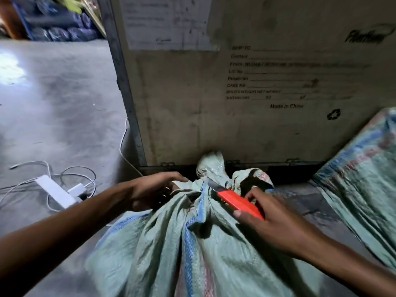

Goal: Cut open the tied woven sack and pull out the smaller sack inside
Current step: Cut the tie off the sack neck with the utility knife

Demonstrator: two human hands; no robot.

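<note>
You are at the cutting step: your right hand (276,219) holds the red cutter (237,202), blade at the knot (209,168) of the woven sack (171,243); your left hand (150,189) grips cloth beside that knot. Next, slice the tie carefully.

The sack (192,243) is coarse woven plastic cloth, faintly shiny. The knife (240,203) has a smooth orange plastic body. The floor (64,103) is rough matt concrete.
</note>
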